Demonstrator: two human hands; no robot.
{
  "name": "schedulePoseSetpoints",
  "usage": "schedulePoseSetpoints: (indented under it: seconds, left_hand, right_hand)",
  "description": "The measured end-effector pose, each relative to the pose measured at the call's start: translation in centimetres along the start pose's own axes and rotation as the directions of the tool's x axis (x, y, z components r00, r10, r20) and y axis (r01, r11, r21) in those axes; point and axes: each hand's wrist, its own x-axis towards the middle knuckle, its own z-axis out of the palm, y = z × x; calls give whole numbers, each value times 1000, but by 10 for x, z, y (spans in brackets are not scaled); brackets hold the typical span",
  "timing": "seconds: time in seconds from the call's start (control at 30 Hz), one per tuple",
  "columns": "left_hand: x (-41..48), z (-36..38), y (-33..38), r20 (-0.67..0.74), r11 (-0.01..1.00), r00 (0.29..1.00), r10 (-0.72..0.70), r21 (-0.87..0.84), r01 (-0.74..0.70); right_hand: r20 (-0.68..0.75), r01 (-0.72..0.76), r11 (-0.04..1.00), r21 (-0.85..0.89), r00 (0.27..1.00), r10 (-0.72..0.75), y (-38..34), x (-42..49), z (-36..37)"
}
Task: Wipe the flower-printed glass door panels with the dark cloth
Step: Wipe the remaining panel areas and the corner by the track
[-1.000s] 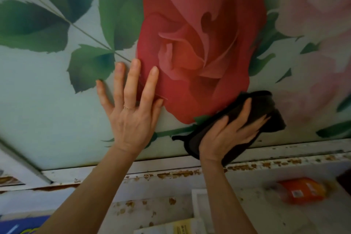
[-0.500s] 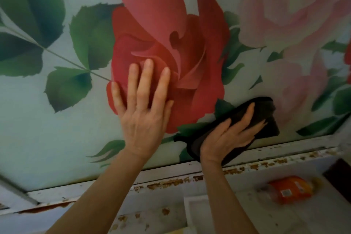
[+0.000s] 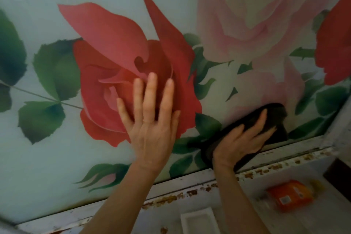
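glass panel, dark cloth further right

The left hand lies flat, fingers spread, on the glass panel over a printed red rose; the right hand presses the dark cloth against the glass just above the rust-spotted white frame; below lie an orange packet and a white tray.

The dark cloth lies bunched against the rose-printed glass door panel, low on its right side, near the bottom edge.
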Motion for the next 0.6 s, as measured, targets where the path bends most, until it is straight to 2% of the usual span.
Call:
schedulePoseSetpoints:
  seconds: [0.13, 0.2, 0.33, 0.47, 0.6]
  left_hand:
    - [19, 13, 41, -32, 997, 997, 70, -43, -71]
    - [31, 18, 57, -51, 988, 992, 119, -93, -124]
    - [42, 26, 72, -73, 965, 965, 252, -55, -256]
    - [41, 29, 69, -86, 960, 957, 278, -15, -280]
    - [41, 28, 69, -88, 962, 959, 270, -21, -272]
  right_hand:
    - [39, -35, 999, 1, 999, 35, -22, -22, 0]
    - [62, -4, 1000, -3, 998, 4, -26, -30, -1]
    - [-4, 35, 999, -25, 999, -35, -13, 19, 0]
    - [-78, -87, 995, 45, 993, 91, -15, 76, 2]
    - [-31, -8, 1000, 23, 999, 9, -17, 46, -1]
